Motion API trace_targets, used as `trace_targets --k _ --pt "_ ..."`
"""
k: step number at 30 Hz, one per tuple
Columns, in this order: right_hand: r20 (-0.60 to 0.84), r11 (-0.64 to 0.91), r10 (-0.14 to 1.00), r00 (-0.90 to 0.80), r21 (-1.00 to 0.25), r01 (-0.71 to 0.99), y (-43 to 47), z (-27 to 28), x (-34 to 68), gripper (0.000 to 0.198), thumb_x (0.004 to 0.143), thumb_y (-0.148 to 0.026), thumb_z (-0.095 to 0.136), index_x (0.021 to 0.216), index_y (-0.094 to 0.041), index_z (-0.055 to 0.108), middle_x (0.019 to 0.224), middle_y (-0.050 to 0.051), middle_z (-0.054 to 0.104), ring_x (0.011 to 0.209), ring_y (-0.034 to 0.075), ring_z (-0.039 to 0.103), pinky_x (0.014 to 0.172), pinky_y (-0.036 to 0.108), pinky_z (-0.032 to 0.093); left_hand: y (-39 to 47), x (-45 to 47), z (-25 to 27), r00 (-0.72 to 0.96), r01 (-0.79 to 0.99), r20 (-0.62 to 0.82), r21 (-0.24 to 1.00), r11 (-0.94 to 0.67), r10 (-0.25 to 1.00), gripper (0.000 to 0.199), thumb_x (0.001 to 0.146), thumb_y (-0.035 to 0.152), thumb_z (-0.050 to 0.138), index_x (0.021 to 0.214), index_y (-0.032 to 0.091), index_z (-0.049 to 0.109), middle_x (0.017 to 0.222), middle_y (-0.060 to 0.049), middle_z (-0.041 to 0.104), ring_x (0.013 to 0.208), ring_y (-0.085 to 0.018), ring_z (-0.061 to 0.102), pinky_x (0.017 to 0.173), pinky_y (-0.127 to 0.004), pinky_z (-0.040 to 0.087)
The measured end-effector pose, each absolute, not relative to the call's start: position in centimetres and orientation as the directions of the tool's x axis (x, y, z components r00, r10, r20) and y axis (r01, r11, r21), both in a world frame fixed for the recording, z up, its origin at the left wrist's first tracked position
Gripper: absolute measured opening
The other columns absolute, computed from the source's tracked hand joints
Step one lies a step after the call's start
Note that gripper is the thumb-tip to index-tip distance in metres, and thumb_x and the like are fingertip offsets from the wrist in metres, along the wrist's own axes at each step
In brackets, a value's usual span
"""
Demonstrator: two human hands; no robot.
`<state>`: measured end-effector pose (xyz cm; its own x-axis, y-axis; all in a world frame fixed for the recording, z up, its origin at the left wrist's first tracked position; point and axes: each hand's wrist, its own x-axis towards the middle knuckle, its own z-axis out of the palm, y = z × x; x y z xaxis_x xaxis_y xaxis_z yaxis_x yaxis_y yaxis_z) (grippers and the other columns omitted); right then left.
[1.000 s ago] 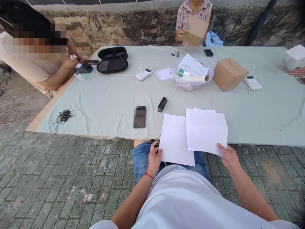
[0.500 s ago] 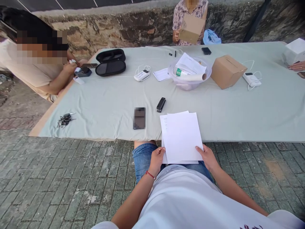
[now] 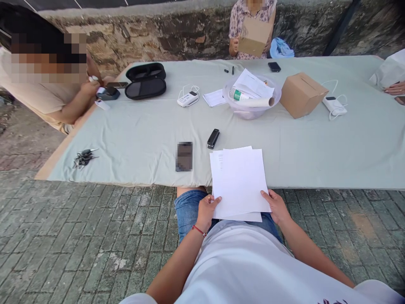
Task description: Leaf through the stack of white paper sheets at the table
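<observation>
Several loosely stacked white sheets of paper [image 3: 239, 181] extend from above my lap onto the table's near edge. Their edges do not line up; one sheet sticks out at the bottom. My left hand [image 3: 207, 210] pinches the left edge, thumb on top and fingers beneath. On the opposite edge, my right hand [image 3: 276, 206] grips the paper the same way. Faint print shows near the upper left of the stack. Just beyond the sheets lies a black stapler [image 3: 213, 139], with a dark phone [image 3: 184, 156] to its left.
A cloth-covered table [image 3: 142, 139] holds keys [image 3: 85, 158], an open black case [image 3: 145, 82], white power banks [image 3: 188, 99], a plastic basin [image 3: 252, 110] of papers and a cardboard box [image 3: 302, 95]. One person sits at the left; another across holds cardboard [image 3: 254, 37]. Someone's hand [image 3: 395, 88] shows at right.
The sheets have shifted slightly, and the lower one now protrudes at an angle at the bottom. My left thumb has moved further onto the paper. Both hands keep hold.
</observation>
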<state>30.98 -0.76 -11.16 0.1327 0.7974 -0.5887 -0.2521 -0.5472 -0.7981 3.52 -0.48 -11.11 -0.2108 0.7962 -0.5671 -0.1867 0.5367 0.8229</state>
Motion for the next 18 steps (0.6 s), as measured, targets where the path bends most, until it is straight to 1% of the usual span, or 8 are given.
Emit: trace_targets --k 3,6,8,12,14,15,17,18 --pt "-0.622 -0.59 0.782 0.041 -0.76 -0.27 -0.1 -10.7 31.3 0.04 0.069 -0.048 0.081 0.097 -0.02 0.072 0.097 0.006 0.077 0.085 0.025 0.072 0.076 0.035 0.057 -0.3 3.3 -10.7 -0.203 -0.247 -0.553 0.827 0.505 0.808 0.047 0.059 0.049 0.084 0.066 0.019 0.049 0.058 0.007 0.05 0.052 -0.008 0.043 0.051 -0.02 0.034" --pt "-0.598 -0.589 0.801 -0.031 -0.778 -0.216 0.2 -10.8 31.3 0.045 0.069 -0.046 0.081 0.104 -0.019 0.073 0.101 0.007 0.076 0.093 0.028 0.071 0.083 0.039 0.056 -0.3 3.3 -10.5 -0.137 -0.341 -0.534 0.816 0.467 0.834 0.045 0.067 0.052 0.079 0.069 0.018 0.05 0.065 0.004 0.054 0.059 -0.009 0.046 0.056 -0.02 0.038" --pt "-0.576 -0.568 0.818 -0.012 -0.802 -0.185 0.2 -11.0 31.4 0.045 0.07 -0.046 0.08 0.105 -0.019 0.073 0.102 0.007 0.076 0.094 0.029 0.071 0.084 0.041 0.056 -0.4 3.4 -10.6 -0.121 -0.354 -0.517 0.82 0.449 0.848 0.042 0.07 0.051 0.077 0.072 0.018 0.052 0.069 0.003 0.057 0.062 -0.01 0.048 0.059 -0.021 0.04" --pt "-0.561 -0.539 0.821 0.107 -0.823 -0.177 0.2 -11.3 32.7 0.041 0.07 -0.043 0.079 0.102 -0.02 0.074 0.1 0.005 0.077 0.089 0.028 0.072 0.081 0.039 0.058 -0.6 3.3 -11.2 -0.194 -0.289 -0.461 0.87 0.399 0.866 0.038 0.077 0.052 0.071 0.08 0.018 0.054 0.073 0.002 0.06 0.064 -0.011 0.053 0.063 -0.022 0.043" --pt "-0.553 -0.52 0.806 0.209 -0.832 -0.195 0.2 -11.2 34.2 0.038 0.069 -0.04 0.08 0.101 -0.021 0.074 0.099 0.004 0.077 0.087 0.025 0.072 0.079 0.035 0.059 -0.6 3.1 -11.1 -0.228 -0.271 -0.455 0.879 0.393 0.861 0.039 0.077 0.05 0.071 0.094 0.019 0.054 0.077 0.0 0.064 0.067 -0.014 0.058 0.066 -0.025 0.046" --pt "-0.55 -0.509 0.792 0.265 -0.835 -0.21 0.2 -11.2 35.0 0.038 0.068 -0.038 0.081 0.101 -0.021 0.073 0.099 0.004 0.077 0.086 0.023 0.072 0.078 0.033 0.059 -0.6 3.0 -11.0 -0.235 -0.269 -0.455 0.879 0.393 0.859 0.044 0.076 0.048 0.073 0.104 0.02 0.052 0.08 -0.001 0.066 0.068 -0.015 0.061 0.068 -0.027 0.047" --pt "-0.546 -0.486 0.757 0.358 -0.838 -0.249 0.2 -10.9 36.7 0.038 0.067 -0.036 0.082 0.101 -0.021 0.073 0.099 0.003 0.077 0.083 0.021 0.072 0.073 0.03 0.06 -0.5 2.9 -10.6 -0.229 -0.269 -0.442 0.885 0.38 0.867 0.063 0.075 0.043 0.075 0.126 0.022 0.044 0.085 -0.002 0.069 0.072 -0.018 0.064 0.071 -0.031 0.05" --pt "-0.543 -0.473 0.742 0.393 -0.84 -0.267 0.2 -10.8 37.3 0.038 0.066 -0.035 0.083 0.1 -0.021 0.073 0.098 0.003 0.077 0.082 0.02 0.072 0.071 0.029 0.06 -0.5 2.8 -10.4 -0.222 -0.264 -0.425 0.893 0.366 0.878 0.07 0.074 0.041 0.076 0.132 0.023 0.04 0.088 -0.003 0.069 0.074 -0.018 0.065 0.072 -0.032 0.05"
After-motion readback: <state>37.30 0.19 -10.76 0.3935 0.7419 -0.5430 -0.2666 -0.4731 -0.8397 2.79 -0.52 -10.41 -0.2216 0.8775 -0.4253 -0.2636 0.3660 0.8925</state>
